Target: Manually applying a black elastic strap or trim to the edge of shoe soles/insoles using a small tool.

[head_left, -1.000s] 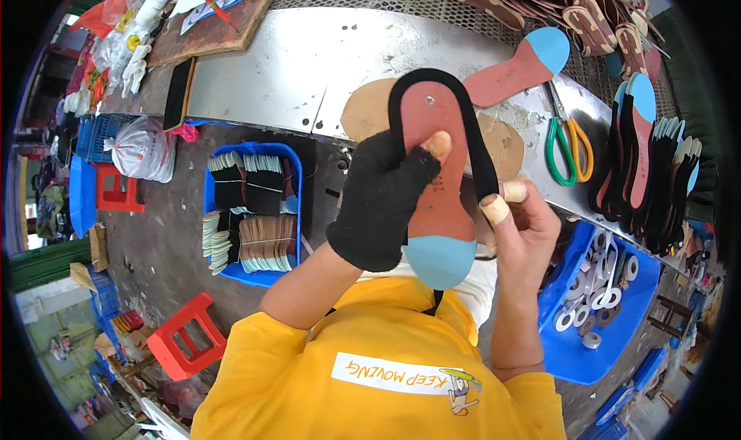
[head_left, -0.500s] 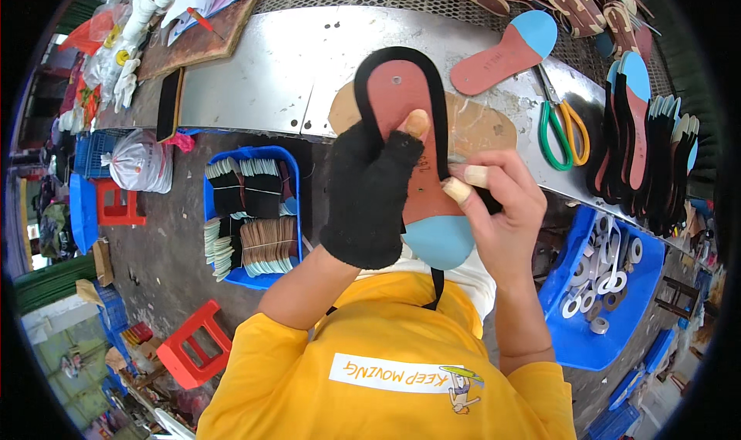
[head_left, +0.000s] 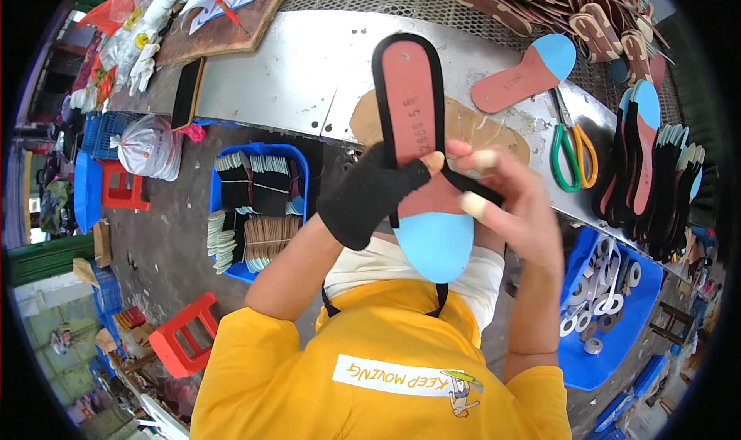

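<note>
My left hand (head_left: 364,198), in a black glove with bare fingertips, grips a red insole (head_left: 409,104) with a light blue end pointing toward me. Its thumb presses on the insole's face near the middle. A black strip (head_left: 472,185) borders the far rounded end and both sides there, and its loose part leaves the right edge. My right hand (head_left: 525,208), with pale coverings on the thumb and a finger, is closed around that loose part, slightly blurred. Beneath the insole, a brown oval board (head_left: 494,135) lies on the metal table (head_left: 285,77).
Scissors (head_left: 570,154) with green and orange handles lie right, near another red-and-blue insole (head_left: 517,77). Stacked black-edged insoles (head_left: 656,170) stand at the table's right end. Blue bins hold tape rolls (head_left: 593,346) at right and bundled pieces (head_left: 270,239) at left. A red stool (head_left: 185,338) stands lower left.
The insole has turned slightly and shifted. My left hand has slid down it, its thumb now nearer the middle. My right hand has moved outward to the right, drawing the black strip away from the edge.
</note>
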Action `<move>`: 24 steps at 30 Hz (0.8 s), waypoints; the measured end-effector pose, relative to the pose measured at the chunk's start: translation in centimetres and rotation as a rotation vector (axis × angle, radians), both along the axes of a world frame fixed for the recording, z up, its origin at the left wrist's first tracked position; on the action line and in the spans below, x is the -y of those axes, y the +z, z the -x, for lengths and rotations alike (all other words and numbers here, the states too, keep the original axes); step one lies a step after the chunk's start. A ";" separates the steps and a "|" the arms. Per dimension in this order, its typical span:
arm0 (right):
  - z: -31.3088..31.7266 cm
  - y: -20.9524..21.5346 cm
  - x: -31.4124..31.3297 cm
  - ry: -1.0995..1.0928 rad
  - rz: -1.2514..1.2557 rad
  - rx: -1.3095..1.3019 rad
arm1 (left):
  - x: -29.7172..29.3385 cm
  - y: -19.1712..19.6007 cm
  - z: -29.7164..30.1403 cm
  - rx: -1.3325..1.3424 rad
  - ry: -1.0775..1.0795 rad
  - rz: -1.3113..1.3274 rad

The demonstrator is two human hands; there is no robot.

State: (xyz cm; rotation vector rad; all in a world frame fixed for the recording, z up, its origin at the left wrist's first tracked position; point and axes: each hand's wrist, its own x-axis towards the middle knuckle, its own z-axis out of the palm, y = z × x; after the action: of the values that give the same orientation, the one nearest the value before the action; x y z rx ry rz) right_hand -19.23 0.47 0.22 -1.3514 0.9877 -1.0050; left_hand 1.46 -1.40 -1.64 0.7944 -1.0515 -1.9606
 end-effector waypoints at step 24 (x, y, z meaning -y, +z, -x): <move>12.2 -4.1 3.9 -0.659 0.320 -0.874 | -2.1 -2.1 0.5 -0.517 0.030 -0.274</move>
State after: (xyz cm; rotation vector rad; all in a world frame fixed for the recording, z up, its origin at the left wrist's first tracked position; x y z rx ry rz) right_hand -31.43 -3.47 -3.84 -1.8358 2.0918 -1.0785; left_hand 0.94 0.67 -3.77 0.3967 -0.4708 -2.1489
